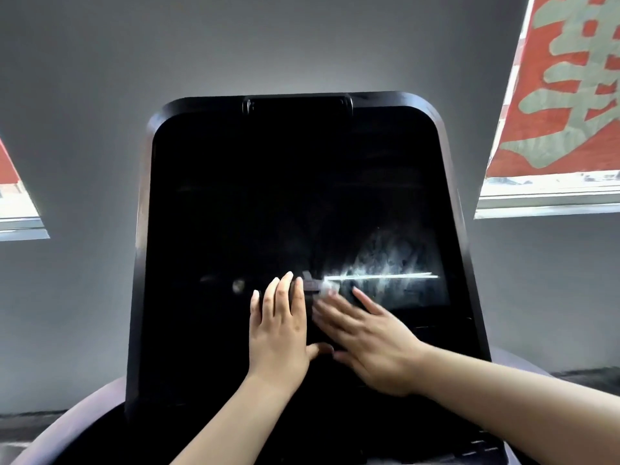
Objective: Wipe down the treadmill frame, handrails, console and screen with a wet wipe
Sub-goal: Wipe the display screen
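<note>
Nearest the camera, both forearms rose from the lower edge toward the treadmill's dark screen (295,203). The left hand (280,325) lay flat on the lower glass, fingers straight and together, holding nothing that could be seen. The right hand (365,340) was blurred beside it, fingers spread and angled up to the left; a pale patch at its fingertips (327,292) was probably the wet wipe, though the blur left it uncertain whether the fingers pinched it or merely pressed it to the glass. Beyond the hands, a streaky pale smear (385,263) marked the lower right of the screen, while the upper part looked uniformly dark. The black console frame (142,229) surrounded the glass, with a small housing (297,104) at its top edge. Farther off stood a grey wall and two windows with red banners (567,82). The step in hand appeared to be the screen wipe; the next move would call for overlapping strokes carried upward over the remaining glass, then out to the frame
</note>
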### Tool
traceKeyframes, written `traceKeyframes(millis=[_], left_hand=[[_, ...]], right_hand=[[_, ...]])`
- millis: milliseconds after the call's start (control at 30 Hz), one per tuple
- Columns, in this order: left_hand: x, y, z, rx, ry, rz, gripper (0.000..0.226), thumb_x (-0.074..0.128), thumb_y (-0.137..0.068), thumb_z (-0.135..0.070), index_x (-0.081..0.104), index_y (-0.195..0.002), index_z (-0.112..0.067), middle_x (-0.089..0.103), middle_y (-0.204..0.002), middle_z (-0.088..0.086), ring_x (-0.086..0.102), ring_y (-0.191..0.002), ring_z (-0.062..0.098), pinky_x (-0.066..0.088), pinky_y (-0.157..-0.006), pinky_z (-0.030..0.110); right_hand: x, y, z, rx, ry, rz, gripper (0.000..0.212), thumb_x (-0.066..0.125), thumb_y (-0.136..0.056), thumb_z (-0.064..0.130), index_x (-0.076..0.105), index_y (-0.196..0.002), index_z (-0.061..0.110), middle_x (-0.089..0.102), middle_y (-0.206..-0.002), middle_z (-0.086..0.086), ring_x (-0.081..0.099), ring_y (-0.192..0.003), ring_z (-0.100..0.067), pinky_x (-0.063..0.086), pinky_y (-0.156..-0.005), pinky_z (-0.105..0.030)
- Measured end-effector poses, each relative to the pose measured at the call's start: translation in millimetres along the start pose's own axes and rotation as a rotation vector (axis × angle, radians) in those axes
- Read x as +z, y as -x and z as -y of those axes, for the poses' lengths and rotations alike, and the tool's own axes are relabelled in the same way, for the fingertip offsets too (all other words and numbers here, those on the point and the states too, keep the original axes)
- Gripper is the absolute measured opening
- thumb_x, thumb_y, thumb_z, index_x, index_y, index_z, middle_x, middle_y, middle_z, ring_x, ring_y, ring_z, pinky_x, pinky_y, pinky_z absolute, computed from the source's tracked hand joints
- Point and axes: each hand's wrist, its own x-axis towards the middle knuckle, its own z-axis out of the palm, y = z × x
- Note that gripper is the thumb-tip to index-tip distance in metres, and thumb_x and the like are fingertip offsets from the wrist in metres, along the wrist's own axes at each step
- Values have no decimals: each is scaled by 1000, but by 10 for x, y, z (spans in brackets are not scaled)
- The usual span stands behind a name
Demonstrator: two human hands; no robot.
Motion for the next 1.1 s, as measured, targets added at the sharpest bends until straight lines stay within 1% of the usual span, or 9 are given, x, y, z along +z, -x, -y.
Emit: traceKeyframes(millis=[133, 300, 433, 533, 633, 767, 900, 1000, 1100], left_hand=[[148, -5, 43, 10, 84, -2, 124, 79, -28, -70, 55, -127, 2, 55, -128, 18, 40, -120, 29, 41, -98, 52], [32, 4, -18, -32, -1, 13, 122, 63, -57, -74, 24, -147, -2, 26, -151, 15, 25, -138, 28, 20, -113, 49], [56, 9, -9, -48, -8, -5, 122, 73, -46, -72, 40, -141, -3, 41, -143, 14, 34, -133, 27, 28, -109, 50], [45, 6, -3, -23, 18, 5, 123, 76, -47, -69, 37, -142, -1, 38, -144, 16, 31, -134, 28, 27, -109, 51], [-8, 16, -26, -25, 6, 47, 116, 53, -70, -73, 2, -151, -7, 6, -157, 10, 7, -145, 25, 2, -116, 46], [-11, 28, -37, -49, -29, 49, 118, 56, -66, -74, 10, -150, -5, 13, -156, 12, 14, -143, 27, 10, -116, 48], [86, 26, 5, -19, 29, 9, 121, 79, -31, -69, 56, -127, 0, 55, -130, 15, 47, -119, 30, 42, -97, 53], [113, 28, -2, -18, 9, 45, 121, 76, -34, -73, 54, -130, -3, 54, -132, 13, 51, -120, 30, 40, -100, 51], [31, 34, -33, -44, 10, 54, 121, 70, -49, -73, 37, -142, -3, 39, -145, 14, 39, -132, 29, 29, -108, 51]], right_hand=[[-145, 58, -551, 0, 155, 38, 58, 34, -87, 40, 46, -139, 18, 46, -145, -2, 40, -135, -15, 22, -109, -46], [-362, -548, -864, 498, -87, -13, 57, 18, -100, 39, 6, -152, 18, -1, -160, 3, -7, -146, -11, -12, -115, -39], [-45, -25, -108, 117, 0, -51, 63, 31, -87, 43, 45, -140, 13, 41, -148, -5, 35, -138, -21, 15, -112, -42], [-32, 355, -136, -91, 56, 126, 60, 35, -86, 44, 46, -140, 19, 43, -146, 1, 37, -136, -14, 20, -109, -44], [-220, 109, -659, 79, 193, 20, 59, 30, -88, 41, 44, -141, 17, 45, -145, -2, 39, -135, -13, 18, -111, -46], [-308, -285, -755, 422, 13, -4, 63, 16, -95, 45, 13, -152, 18, 12, -159, 3, 7, -146, -10, -10, -114, -38], [-71, 237, 3, 79, 30, 33, 66, 32, -84, 46, 49, -136, 10, 51, -139, -5, 44, -132, -19, 19, -110, -42], [-108, 507, -175, -56, 89, 152, 59, 34, -86, 45, 52, -135, 18, 50, -141, 1, 44, -131, -13, 20, -109, -42], [-308, 231, -693, 145, 192, 112, 59, 27, -88, 40, 50, -137, 16, 48, -143, -2, 44, -132, -14, 17, -110, -44]])
